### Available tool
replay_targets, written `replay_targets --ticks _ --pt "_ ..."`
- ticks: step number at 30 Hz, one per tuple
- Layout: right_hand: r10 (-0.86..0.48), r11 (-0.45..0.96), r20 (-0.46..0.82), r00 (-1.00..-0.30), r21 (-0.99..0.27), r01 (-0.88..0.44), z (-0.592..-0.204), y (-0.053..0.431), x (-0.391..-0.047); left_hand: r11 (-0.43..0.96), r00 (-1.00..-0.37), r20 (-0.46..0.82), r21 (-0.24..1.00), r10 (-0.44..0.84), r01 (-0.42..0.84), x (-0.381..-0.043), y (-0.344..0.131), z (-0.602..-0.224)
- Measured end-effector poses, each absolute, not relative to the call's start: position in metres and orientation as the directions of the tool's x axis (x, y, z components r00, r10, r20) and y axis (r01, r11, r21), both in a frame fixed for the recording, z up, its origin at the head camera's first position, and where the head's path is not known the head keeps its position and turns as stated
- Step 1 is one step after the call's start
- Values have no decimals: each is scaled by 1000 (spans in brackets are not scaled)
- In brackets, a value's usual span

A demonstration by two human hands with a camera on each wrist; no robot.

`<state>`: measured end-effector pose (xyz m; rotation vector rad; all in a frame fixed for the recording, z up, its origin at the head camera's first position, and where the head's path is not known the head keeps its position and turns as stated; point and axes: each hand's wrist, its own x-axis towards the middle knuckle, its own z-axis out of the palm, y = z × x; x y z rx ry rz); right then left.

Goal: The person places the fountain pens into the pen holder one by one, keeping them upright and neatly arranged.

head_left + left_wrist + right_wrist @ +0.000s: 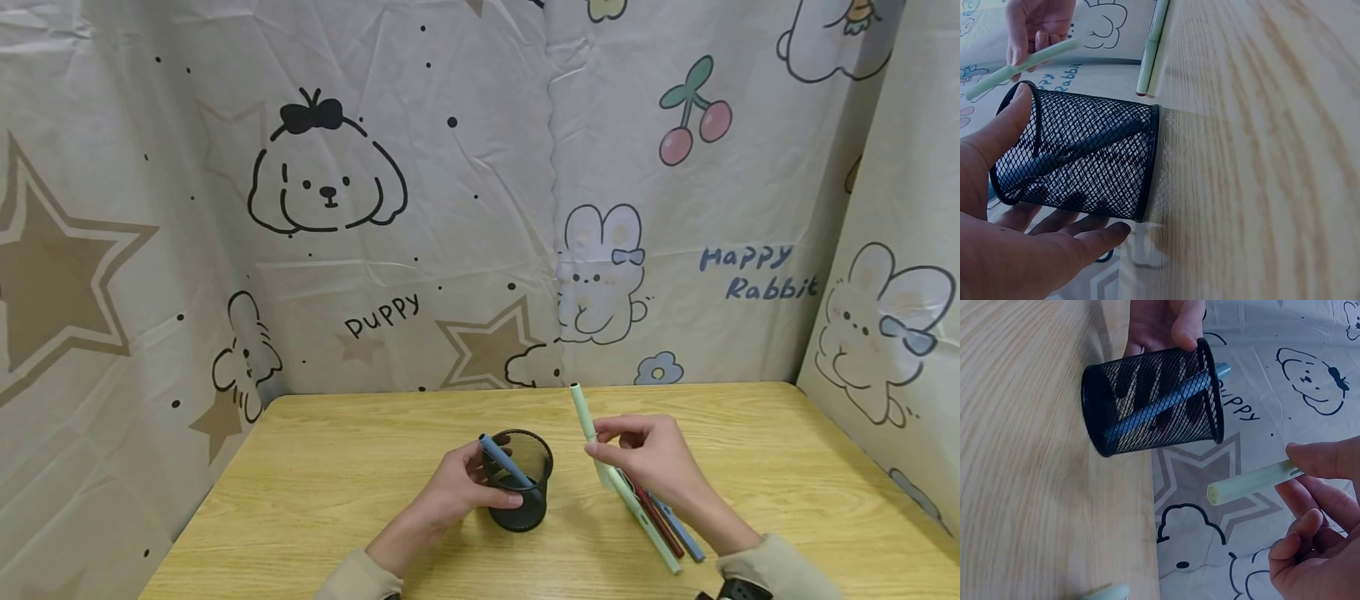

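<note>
My left hand [456, 487] holds a black mesh pen holder [521, 510] upright on the table, thumb at the near side and fingers round the far side. One blue pen [501, 457] leans inside it, its end above the rim; the left wrist view shows it dimly through the mesh. To the right of the holder, my right hand [663, 462] pinches a light green pen [1254, 482] between thumb and fingers, raised above the table and apart from the holder. Below that hand lie another light green pen [647, 525], a dark red pen [664, 525] and a blue pen [686, 537], side by side.
A wooden-topped table [322, 467] carries everything. Printed cloth [450, 208] with cartoon animals and stars hangs behind the table and along its sides. A dark watch [742, 590] sits at the right wrist by the sleeve.
</note>
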<state>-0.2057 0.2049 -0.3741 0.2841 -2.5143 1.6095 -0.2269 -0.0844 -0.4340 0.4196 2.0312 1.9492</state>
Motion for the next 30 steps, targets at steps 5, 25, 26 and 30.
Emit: replay_targets --ticks 5,25,26,30 --pt "-89 393 252 -964 -880 -267 -371 197 -205 49 -914 -6 999 407 15 -227 -84 -435" --pt "-136 334 337 -931 -870 -364 -352 173 -212 68 -915 -7 997 403 22 -227 -86 -436" --pt "-139 332 346 -928 -867 -373 -352 172 -213 68 -915 -6 997 403 23 -227 -86 -436" --pt "-154 319 369 -917 -859 -399 -351 167 -217 65 -912 -1 997 410 28 -227 -86 -436"
